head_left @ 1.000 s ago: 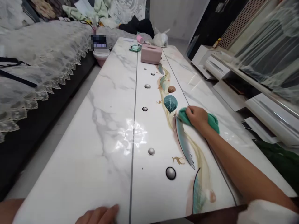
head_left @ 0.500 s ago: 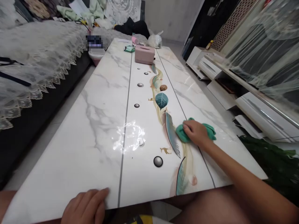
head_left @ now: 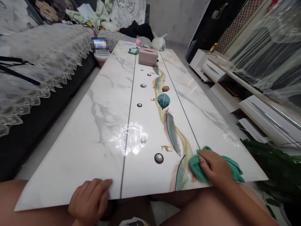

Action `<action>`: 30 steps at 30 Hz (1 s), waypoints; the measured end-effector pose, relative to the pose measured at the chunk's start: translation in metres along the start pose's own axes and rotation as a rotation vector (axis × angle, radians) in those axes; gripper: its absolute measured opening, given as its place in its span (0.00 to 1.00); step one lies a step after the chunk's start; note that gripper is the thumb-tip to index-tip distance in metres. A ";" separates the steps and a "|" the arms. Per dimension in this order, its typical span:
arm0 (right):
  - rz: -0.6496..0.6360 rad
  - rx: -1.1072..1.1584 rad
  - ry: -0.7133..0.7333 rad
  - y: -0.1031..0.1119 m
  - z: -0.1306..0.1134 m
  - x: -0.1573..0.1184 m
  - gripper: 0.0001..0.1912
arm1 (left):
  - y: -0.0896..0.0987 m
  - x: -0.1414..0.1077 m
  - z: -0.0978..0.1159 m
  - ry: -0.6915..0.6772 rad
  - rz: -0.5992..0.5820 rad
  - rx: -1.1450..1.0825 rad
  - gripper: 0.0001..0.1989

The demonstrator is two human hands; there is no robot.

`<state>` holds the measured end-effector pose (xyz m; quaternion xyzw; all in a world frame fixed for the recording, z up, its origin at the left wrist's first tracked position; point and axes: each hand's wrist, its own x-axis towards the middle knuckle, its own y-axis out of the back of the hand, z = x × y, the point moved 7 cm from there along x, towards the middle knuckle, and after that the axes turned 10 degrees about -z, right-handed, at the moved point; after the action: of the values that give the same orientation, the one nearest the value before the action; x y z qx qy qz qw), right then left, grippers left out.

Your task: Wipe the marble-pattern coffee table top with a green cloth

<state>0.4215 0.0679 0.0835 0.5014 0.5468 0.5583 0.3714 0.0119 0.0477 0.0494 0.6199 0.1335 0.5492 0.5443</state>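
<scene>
Right hand (head_left: 216, 166) closed over bunched green cloth (head_left: 198, 164), thumb side bent, cloth pressed flat against tabletop and showing out both sides of palm. Cloth lay at near right part of long white marble-patterned table (head_left: 77, 150), over dark stripe, just beside painted blue-grey feathers (head_left: 172, 133). Left hand (head_left: 88, 199) rested on near edge, fingers close together, nothing seen in grip. Well beyond both hands, pink rectangular tissue box (head_left: 148, 56) stood at far end, small green-and-white packet (head_left: 133, 50) near it, knotted translucent plastic bag (head_left: 159, 43) behind.

Grey wall (head_left: 174, 18), lace-covered sofa (head_left: 58, 44), white TV cabinet (head_left: 270, 116).
</scene>
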 end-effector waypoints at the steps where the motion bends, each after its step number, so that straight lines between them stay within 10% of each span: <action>1: -0.012 0.009 -0.015 -0.001 0.002 0.002 0.17 | 0.000 0.000 0.000 -0.002 -0.002 -0.006 0.09; 15: -0.086 0.019 -0.164 -0.012 0.033 0.039 0.19 | 0.000 -0.003 0.001 0.008 0.028 -0.021 0.11; 25: -0.101 -0.096 -0.537 -0.027 0.104 0.272 0.23 | -0.005 -0.002 0.001 0.022 -0.017 -0.005 0.10; 30: -0.098 -0.056 -0.572 -0.026 0.122 0.307 0.24 | -0.004 -0.002 0.004 0.000 -0.004 0.000 0.09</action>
<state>0.4675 0.3957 0.0926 0.6010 0.4277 0.3905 0.5507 0.0161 0.0462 0.0458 0.6198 0.1346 0.5481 0.5453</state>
